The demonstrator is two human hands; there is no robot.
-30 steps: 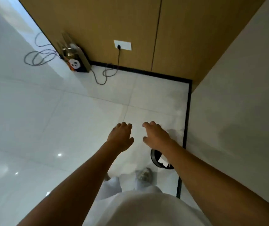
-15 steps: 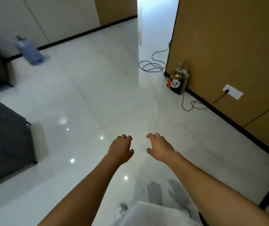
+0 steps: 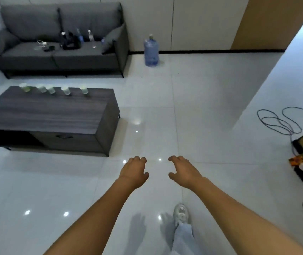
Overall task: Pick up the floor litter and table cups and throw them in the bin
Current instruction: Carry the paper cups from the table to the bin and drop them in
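Far left: dark wood-grain low coffee table [image 3: 42,111], five small clear plastic cups [image 3: 51,89] in a row along its far edge, all upright, none picked up yet. Grey fabric sofa [image 3: 58,39] behind it. Centre: left hand [image 3: 133,172] and right hand [image 3: 182,172] held out over the glossy white tiled floor [image 3: 193,107], fingers loosely curled, gripping nothing. No litter visible on floor; bin out of view. Step looks like approach to cups; next move: walk left-forward, grasp a cup.
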